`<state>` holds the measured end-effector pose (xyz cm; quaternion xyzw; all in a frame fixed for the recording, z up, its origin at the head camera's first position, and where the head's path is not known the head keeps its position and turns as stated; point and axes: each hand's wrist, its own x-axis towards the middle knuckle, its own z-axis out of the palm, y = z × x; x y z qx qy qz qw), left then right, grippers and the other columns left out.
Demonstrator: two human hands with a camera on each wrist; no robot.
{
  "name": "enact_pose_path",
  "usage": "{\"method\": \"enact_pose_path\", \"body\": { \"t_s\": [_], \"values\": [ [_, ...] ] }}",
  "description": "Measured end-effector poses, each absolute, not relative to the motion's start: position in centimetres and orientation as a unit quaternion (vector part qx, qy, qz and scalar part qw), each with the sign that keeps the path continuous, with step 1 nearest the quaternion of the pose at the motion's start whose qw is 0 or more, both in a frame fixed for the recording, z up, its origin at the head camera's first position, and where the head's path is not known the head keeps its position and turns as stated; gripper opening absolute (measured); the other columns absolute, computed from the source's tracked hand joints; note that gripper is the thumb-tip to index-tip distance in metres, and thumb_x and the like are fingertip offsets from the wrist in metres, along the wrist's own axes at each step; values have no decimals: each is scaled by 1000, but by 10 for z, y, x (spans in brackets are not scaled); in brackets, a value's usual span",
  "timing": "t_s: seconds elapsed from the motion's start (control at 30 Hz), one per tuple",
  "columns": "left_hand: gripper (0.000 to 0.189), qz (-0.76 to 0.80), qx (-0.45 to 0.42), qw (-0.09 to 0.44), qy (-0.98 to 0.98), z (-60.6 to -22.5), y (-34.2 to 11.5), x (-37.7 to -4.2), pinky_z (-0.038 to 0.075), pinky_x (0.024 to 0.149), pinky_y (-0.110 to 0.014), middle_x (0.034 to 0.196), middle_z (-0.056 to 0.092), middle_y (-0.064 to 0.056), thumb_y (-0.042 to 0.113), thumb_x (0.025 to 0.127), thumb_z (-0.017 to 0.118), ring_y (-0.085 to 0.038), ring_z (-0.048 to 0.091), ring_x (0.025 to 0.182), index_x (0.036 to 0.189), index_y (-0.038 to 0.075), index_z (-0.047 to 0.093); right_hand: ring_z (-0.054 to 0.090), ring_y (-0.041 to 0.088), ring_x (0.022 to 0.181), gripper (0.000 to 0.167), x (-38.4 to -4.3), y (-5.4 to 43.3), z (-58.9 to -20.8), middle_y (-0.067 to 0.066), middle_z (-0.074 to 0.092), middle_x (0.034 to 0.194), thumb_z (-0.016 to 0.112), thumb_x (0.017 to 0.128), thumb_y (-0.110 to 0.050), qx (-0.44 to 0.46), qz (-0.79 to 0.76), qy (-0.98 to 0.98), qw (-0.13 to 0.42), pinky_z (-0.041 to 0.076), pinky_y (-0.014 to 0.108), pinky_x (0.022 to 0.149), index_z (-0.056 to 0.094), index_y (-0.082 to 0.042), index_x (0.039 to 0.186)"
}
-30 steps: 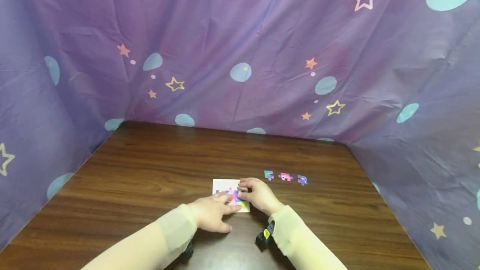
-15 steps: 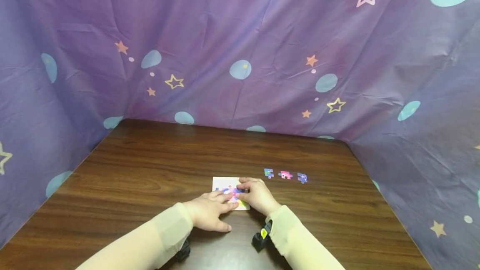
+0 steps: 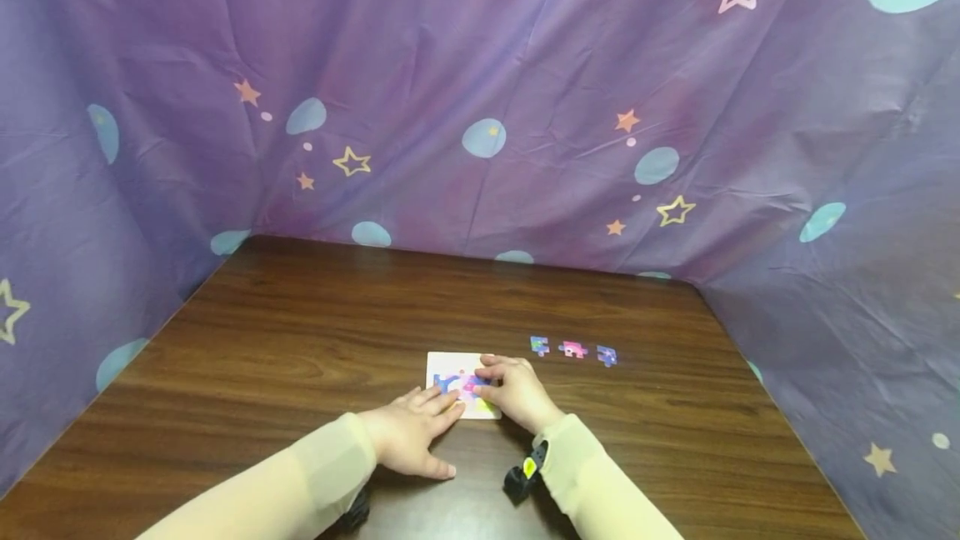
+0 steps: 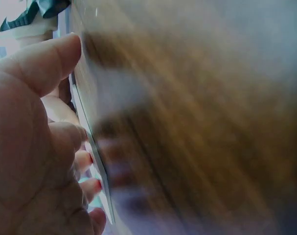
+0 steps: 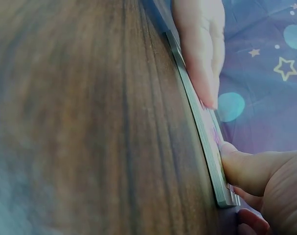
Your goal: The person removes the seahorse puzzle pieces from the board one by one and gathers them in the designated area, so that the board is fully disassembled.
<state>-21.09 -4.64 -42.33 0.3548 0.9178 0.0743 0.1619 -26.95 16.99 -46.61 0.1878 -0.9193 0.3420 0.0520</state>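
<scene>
A small white puzzle board (image 3: 442,361) lies on the table, partly filled with joined blue, pink and yellow jigsaw pieces (image 3: 450,384). My left hand (image 3: 412,432) rests spread across its lower left side, fingertips on the picture and thumb out over the table. At the right side of the board, my right hand (image 3: 521,394) has its fingers curled, pinching at a jigsaw piece mostly hidden beneath them. The right wrist view shows that thumb (image 5: 243,166) against the board face, with the other fingers bent past the board's edge.
Three loose jigsaw pieces lie in a row beyond the right hand: a blue-green one (image 3: 539,346), a pink one (image 3: 573,349) and a blue one (image 3: 607,355). A purple patterned cloth (image 3: 420,65) hangs around the brown wooden table (image 3: 337,298).
My left hand has slid left and slightly toward me, uncovering more of the picture. The right hand keeps its place at the board's right side.
</scene>
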Motion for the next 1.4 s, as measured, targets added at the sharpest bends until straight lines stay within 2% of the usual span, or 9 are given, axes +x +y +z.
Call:
{"method": "enact_pose_path", "body": {
  "t_s": [0.1,0.33,0.67,0.9,1.03,1.1,1.17,1.3,1.4],
  "values": [
    [87,60,348,162,922,-424,-46,-207,15,117,-44,159,20,-6,63,85,56,-28,15,146,152,14,29,51,34,116,29,-269,170,-465,11,63,126,76,81,-20,186,342,-919,55,37,49,101,74,-3,105],
    [82,42,351,120,928,-423,-42,-203,29,112,-46,155,31,-10,62,87,54,-33,27,141,148,10,38,52,35,116,28,-269,169,-462,11,63,126,75,81,-19,189,328,-924,53,38,48,101,74,-3,105],
    [85,23,347,104,932,-423,-38,-198,35,109,-43,152,35,-13,64,85,55,-32,36,137,145,5,41,53,36,112,26,-271,166,-455,12,64,124,76,81,-19,198,289,-936,37,40,47,98,75,-4,102],
    [87,1,353,76,933,-423,-34,-195,36,108,-44,149,40,-13,65,83,56,-33,39,135,143,4,44,56,30,99,22,-274,153,-446,10,66,106,79,76,-15,212,260,-941,53,44,45,88,75,-8,95],
    [87,-3,354,71,933,-422,-34,-194,36,108,-43,148,41,-14,65,83,56,-34,40,134,143,3,45,59,18,87,22,-279,139,-445,4,61,94,76,78,-9,231,320,-918,23,49,32,80,73,-5,99],
    [86,-3,352,75,933,-422,-35,-194,36,108,-44,149,40,-13,65,83,56,-33,39,135,143,4,44,60,15,79,21,-282,133,-446,3,58,93,75,78,-6,227,356,-906,-7,52,28,71,72,-5,99],
    [86,-2,350,79,933,-423,-35,-194,36,108,-45,149,39,-13,65,84,55,-33,38,136,144,5,44,57,13,79,19,-285,128,-448,3,56,93,75,78,-5,213,376,-901,-37,51,23,66,71,-6,96],
    [86,1,354,84,932,-424,-36,-194,35,109,-43,151,37,-13,64,85,54,-32,36,137,145,4,42,55,16,78,18,-289,123,-453,6,52,98,76,76,0,178,412,-888,-96,54,23,52,69,-4,92],
    [85,3,357,84,930,-424,-37,-195,33,111,-40,151,37,-14,63,85,55,-33,36,137,144,3,42,54,17,80,18,-289,120,-454,7,52,100,75,75,3,166,425,-883,-109,53,24,48,69,-3,90]
  ]
}}
